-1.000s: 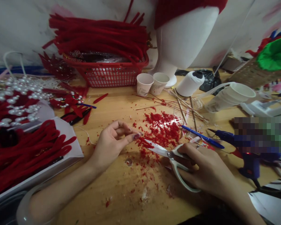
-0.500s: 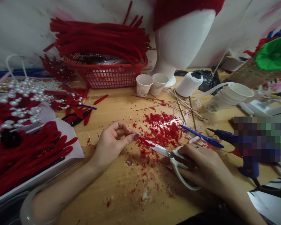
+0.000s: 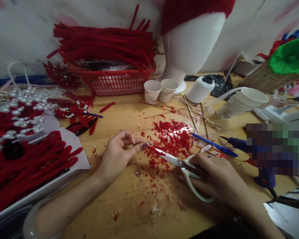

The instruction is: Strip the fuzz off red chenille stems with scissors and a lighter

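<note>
My left hand [image 3: 122, 147] is closed in a pinch, thumb against forefinger, on the end of a short red chenille stem [image 3: 156, 150]. Most of that stem is hidden by the fingers and the blades. In my right hand [image 3: 214, 174] is a pair of scissors [image 3: 173, 160] with pale green handles, fingers through the loops. The blades point left at the stem and their tips lie close to my left fingertips. Beneath them, red fuzz clippings [image 3: 170, 136] are strewn over the wooden table [image 3: 94, 202].
A red basket [image 3: 119, 83] of chenille stems stands behind, beside paper cups [image 3: 152, 91], a white mannequin head [image 3: 189, 43] and a thread cone [image 3: 199, 89]. Left is a white box [image 3: 74, 146] of red loops; right, a blue pen [image 3: 214, 145] and a glue gun [image 3: 239, 143].
The view has shifted very slightly. Both hands, the scissors and the stem stay in nearly the same place, with no visible change of hold.
</note>
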A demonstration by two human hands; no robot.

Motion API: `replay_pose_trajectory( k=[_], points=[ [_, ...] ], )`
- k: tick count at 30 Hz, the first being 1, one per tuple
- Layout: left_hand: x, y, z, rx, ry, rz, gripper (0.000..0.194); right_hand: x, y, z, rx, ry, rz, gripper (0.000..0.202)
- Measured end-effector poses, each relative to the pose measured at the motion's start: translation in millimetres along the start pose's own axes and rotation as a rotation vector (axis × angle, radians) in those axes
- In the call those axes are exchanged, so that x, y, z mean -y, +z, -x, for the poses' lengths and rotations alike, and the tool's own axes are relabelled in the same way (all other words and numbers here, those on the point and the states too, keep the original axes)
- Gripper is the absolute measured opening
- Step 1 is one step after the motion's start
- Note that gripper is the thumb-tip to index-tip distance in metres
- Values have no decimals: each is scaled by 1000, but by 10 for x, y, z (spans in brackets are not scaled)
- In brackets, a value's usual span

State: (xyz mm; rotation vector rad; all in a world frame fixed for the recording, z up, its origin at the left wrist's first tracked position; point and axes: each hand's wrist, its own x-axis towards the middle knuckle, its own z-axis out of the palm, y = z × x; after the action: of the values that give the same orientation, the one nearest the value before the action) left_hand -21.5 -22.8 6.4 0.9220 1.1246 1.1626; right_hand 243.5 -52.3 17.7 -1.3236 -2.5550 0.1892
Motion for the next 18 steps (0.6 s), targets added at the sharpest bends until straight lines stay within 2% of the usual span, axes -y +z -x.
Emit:
replay_pose_trajectory(
  k=[6, 18],
  points=[
    [18, -11, -2, -8, 24, 20, 37, -7, -11, -6, -34, 21, -10, 16],
    [-11, 10, 17, 29, 19, -6, 38, 86, -53, -30, 102, 78, -123, 25]
  ],
)
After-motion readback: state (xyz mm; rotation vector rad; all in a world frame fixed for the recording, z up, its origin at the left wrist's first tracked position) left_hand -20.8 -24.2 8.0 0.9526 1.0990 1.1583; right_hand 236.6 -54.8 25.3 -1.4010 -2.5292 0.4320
